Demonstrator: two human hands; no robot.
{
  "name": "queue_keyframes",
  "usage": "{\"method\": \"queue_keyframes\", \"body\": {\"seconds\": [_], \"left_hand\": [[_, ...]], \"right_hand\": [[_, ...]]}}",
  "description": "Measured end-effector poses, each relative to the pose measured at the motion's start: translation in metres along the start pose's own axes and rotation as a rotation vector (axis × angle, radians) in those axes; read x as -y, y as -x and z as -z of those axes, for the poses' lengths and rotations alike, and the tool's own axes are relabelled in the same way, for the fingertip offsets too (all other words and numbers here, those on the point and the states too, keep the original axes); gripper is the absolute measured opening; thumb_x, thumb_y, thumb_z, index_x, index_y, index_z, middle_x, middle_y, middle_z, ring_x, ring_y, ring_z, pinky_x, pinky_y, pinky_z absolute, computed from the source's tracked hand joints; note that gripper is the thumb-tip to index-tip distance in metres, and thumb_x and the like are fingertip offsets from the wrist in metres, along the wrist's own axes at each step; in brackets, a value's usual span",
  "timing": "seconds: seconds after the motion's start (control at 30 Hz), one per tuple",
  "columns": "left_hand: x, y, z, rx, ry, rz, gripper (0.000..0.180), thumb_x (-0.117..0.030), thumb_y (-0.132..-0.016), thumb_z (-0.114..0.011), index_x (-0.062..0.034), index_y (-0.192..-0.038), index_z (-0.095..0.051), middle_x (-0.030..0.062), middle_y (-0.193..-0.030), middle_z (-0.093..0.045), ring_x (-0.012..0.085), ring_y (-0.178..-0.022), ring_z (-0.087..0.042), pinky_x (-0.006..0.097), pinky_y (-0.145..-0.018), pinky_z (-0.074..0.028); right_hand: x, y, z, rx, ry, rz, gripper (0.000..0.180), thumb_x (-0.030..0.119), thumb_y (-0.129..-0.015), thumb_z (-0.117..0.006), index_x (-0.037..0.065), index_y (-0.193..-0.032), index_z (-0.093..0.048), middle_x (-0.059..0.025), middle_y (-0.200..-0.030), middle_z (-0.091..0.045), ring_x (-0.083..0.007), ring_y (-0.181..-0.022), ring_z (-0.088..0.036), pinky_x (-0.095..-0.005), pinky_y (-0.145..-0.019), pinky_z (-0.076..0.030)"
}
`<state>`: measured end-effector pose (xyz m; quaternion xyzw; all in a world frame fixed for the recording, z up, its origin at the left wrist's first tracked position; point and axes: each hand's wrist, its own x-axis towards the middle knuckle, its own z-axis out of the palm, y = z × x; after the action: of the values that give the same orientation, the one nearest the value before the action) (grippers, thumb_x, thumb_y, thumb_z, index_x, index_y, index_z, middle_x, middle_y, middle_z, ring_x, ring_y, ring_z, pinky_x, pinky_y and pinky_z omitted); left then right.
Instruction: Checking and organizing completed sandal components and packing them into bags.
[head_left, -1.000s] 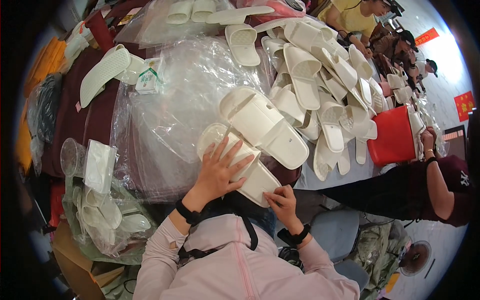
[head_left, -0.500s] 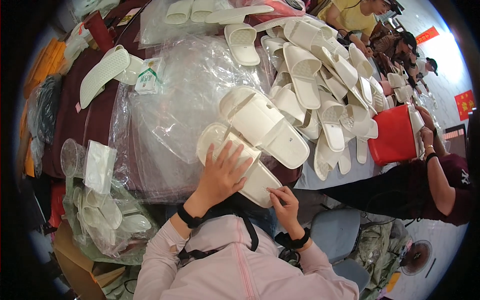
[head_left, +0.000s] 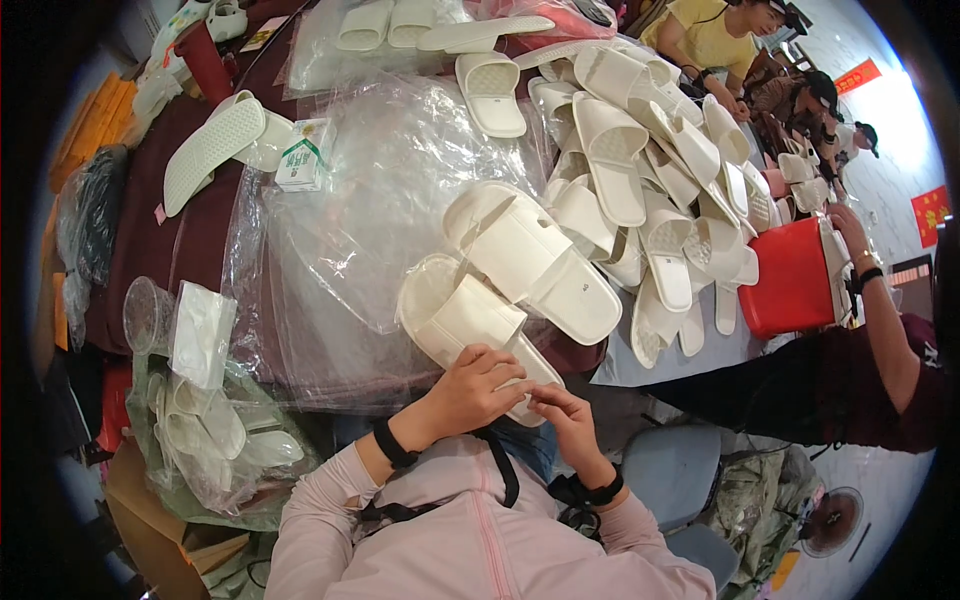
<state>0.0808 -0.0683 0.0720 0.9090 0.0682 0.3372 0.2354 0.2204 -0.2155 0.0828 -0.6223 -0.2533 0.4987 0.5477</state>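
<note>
A white slipper (head_left: 462, 318) lies at the table's near edge, its heel toward me. My left hand (head_left: 472, 392) rests over its heel end, fingers bent and drawn together. Beside it, my right hand (head_left: 570, 422) is closed in a pinch at the heel's right edge. The fingertips of both hands meet there; anything small between them is hidden. A second white slipper (head_left: 520, 248) lies just beyond, touching the first and pointing the same way. Clear plastic bags (head_left: 350, 220) are spread flat to the left of the pair.
A heap of white slippers (head_left: 610, 140) covers the right side. Far left are two more slippers (head_left: 215, 140) and a small white-green box (head_left: 303, 155). A tissue pack (head_left: 202, 335) sits near left. At right, a co-worker's arm (head_left: 890, 310) reaches over a red bin (head_left: 790, 275).
My left hand has slid from the slipper's strap down to its heel, its spread fingers now bent in toward my right hand. The co-worker's hand at the red bin has moved farther away.
</note>
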Motion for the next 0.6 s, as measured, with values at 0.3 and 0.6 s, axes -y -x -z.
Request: {"method": "queue_keyframes", "body": {"seconds": [0.3, 0.6], "left_hand": [[0.0023, 0.0014, 0.0007, 0.034, -0.019, -0.002, 0.016, -0.013, -0.074, -0.065, -0.0135, -0.091, -0.063, -0.0023, -0.096, -0.061, 0.0145, -0.097, -0.056, 0.033, -0.085, -0.035], [0.0011, -0.0008, 0.0002, 0.017, 0.031, 0.039, 0.013, -0.013, -0.074, -0.068, -0.0119, -0.085, -0.062, -0.0024, -0.095, -0.062, 0.015, -0.096, -0.056, 0.033, -0.085, -0.035]], "right_hand": [[0.0009, 0.0004, -0.0005, 0.112, 0.002, 0.021, 0.033, -0.004, -0.083, -0.052, -0.003, -0.116, -0.061, -0.0038, -0.096, -0.059, -0.0113, -0.09, -0.054, -0.0233, -0.082, -0.041], [0.0018, 0.0011, -0.0048, 0.05, 0.004, -0.003, 0.036, -0.001, -0.085, -0.058, 0.0, -0.122, -0.057, -0.0021, -0.097, -0.058, -0.0085, -0.091, -0.053, -0.021, -0.081, -0.041]]}}
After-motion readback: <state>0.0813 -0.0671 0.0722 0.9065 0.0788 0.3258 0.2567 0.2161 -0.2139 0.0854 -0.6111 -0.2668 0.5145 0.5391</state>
